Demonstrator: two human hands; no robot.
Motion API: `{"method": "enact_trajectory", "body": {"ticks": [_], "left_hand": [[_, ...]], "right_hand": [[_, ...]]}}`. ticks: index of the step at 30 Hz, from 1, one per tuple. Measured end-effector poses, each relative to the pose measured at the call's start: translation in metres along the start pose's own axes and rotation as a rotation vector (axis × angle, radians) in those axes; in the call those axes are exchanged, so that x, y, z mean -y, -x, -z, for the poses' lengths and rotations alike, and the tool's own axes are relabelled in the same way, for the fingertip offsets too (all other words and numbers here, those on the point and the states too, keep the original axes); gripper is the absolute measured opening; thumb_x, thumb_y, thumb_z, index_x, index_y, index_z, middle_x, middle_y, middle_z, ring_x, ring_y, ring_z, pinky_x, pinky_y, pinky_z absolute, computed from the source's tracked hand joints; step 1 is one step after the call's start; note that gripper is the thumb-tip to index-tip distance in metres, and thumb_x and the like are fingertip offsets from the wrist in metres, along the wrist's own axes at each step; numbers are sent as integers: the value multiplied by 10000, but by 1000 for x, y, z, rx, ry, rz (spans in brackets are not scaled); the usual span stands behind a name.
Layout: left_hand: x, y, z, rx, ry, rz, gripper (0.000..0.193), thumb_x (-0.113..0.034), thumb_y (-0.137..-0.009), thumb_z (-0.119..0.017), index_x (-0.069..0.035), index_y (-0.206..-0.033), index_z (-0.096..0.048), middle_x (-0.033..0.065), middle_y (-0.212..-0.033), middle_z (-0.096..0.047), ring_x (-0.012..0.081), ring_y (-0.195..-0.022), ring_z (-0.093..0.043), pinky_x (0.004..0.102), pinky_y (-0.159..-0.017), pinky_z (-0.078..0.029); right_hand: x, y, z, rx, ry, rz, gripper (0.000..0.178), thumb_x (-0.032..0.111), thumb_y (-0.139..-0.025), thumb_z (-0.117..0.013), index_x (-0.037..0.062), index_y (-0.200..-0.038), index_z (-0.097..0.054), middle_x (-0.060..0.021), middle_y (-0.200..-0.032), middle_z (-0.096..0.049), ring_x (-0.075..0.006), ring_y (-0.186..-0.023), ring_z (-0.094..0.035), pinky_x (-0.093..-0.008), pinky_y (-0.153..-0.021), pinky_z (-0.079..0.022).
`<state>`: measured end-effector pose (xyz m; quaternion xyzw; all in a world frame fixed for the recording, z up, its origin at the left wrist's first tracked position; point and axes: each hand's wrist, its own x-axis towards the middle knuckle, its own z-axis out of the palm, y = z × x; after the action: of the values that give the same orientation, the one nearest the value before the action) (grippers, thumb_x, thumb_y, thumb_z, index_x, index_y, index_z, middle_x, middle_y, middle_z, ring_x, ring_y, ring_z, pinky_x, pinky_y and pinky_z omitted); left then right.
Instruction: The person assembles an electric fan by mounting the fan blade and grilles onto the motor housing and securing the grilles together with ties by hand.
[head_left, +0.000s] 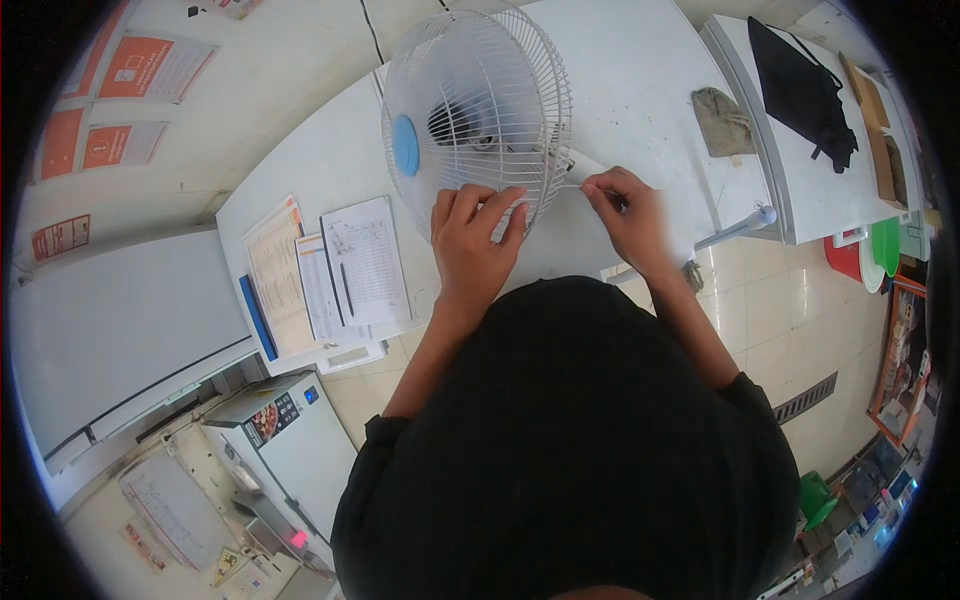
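Observation:
A fan (pixel 480 110) with a white wire grille stands on the white table in front of me, a round blue cap at the middle of its grille. My left hand (pixel 472 238) is at the near lower rim of the grille, its fingers bent and closed on the wires. Just right of the rim, my right hand (pixel 628 220) pinches a thin pale strip (pixel 572 187) that runs toward the grille. What kind of strip it is, I cannot make out. The motor behind the grille shows dark through the wires.
Left of the fan lie printed sheets (pixel 365 255) with a pen on them. A grey cloth (pixel 722 122) lies at the table's right. Farther right, a black bag (pixel 800 95) rests on a white surface. A white fridge (pixel 290 450) stands at the lower left.

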<state>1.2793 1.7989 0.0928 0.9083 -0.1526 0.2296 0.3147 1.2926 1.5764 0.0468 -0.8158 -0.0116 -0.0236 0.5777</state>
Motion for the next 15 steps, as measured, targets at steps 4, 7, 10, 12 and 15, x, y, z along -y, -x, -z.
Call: {"method": "enact_trajectory", "body": {"ticks": [4,7,10,12,15], "left_hand": [[-5,-4,-3,4,-39,-19,257,-76,-756,-832,-129,-1003,-783,29,-857,-622,233,-796,-543,370,-707,-447],[-6,-3,-4,-16,-57,-21,247,-84,-760,-829,-129,-998,-780,31,-852,-621,234,-797,-544,369,-705,-448],[-5,-1,-4,-25,-94,-28,237,-90,-762,-829,-132,-990,-781,29,-848,-619,235,-799,-545,369,-703,-450],[-5,-1,-5,-21,-83,8,212,-153,-790,-815,-146,-997,-771,-11,-867,-611,215,-828,-533,372,-763,-429],[-5,1,-6,-29,-94,15,209,-146,-788,-814,-147,-994,-773,-12,-860,-610,216,-824,-531,374,-763,-427]], "right_hand": [[-12,-6,-4,6,-81,-12,142,134,-942,-717,-1,-983,-733,-63,-851,-655,-114,-672,-557,-272,-635,-448],[-14,-11,0,12,-69,-3,144,138,-948,-712,1,-984,-734,-55,-841,-645,-104,-670,-548,-266,-632,-443],[-15,-13,8,34,-61,5,144,138,-949,-711,-1,-975,-736,-50,-828,-634,-98,-666,-534,-264,-624,-432],[-18,-13,13,39,-71,5,142,137,-948,-711,-1,-970,-737,-48,-822,-630,-96,-663,-526,-263,-619,-426],[-21,-12,16,38,-65,19,135,131,-946,-710,0,-965,-740,-47,-826,-632,-95,-656,-512,-266,-609,-413]]}}
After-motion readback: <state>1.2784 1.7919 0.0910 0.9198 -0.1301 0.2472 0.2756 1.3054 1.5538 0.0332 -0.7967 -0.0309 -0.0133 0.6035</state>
